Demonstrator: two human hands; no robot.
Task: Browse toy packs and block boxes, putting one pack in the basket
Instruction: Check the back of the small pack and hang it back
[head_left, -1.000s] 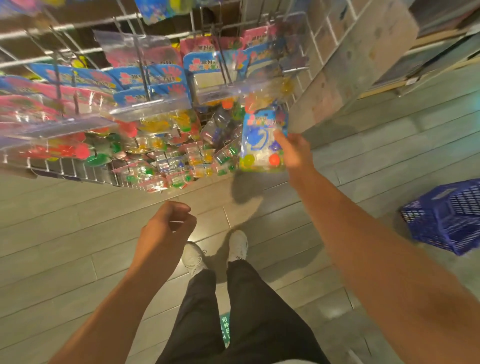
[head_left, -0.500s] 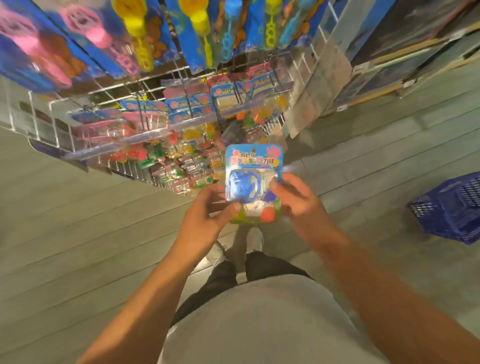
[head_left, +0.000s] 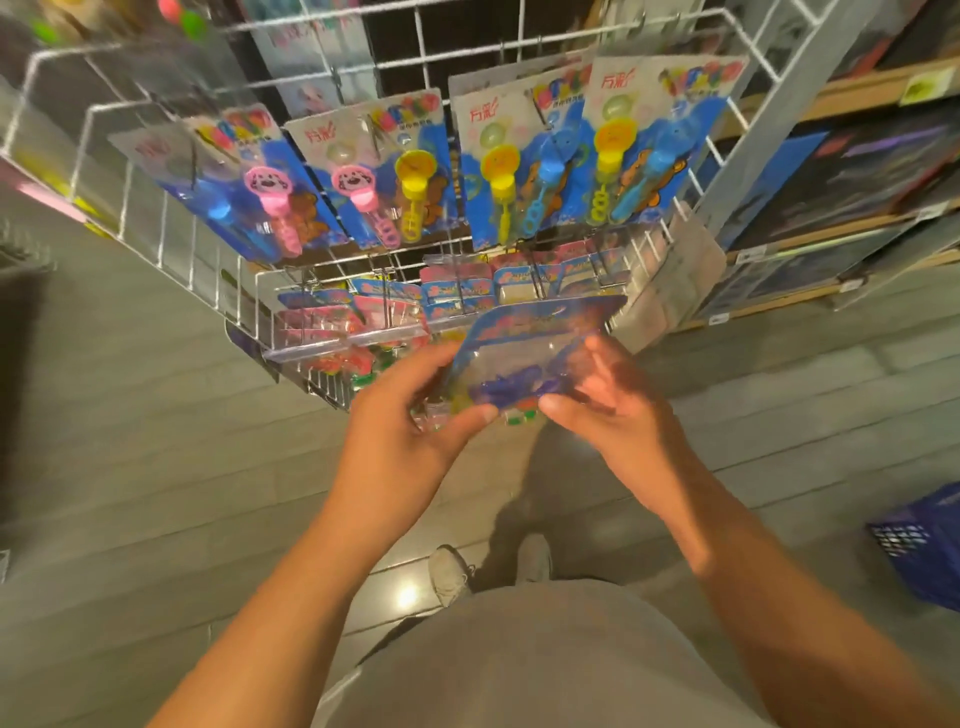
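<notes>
A blue blister toy pack (head_left: 524, 353) with a clear bubble and small coloured pieces is tilted in front of my chest. My left hand (head_left: 410, 431) grips its lower left edge, thumb on the front. My right hand (head_left: 613, 410) holds the right side, thumb at the bottom edge and fingers spread behind the card. The blue plastic basket (head_left: 919, 545) stands on the floor at the far right, apart from both hands.
A white wire rack (head_left: 218, 270) ahead carries hanging bubble-wand packs (head_left: 498, 171) above and rows of small toy packs (head_left: 395, 306) below. Shelves with flat boxes (head_left: 857, 176) run along the right. Grey floorboards lie underfoot.
The pack came off the rack in my right hand, my left hand joined it, and both now tilt it closer to me. My view rose up the rack.
</notes>
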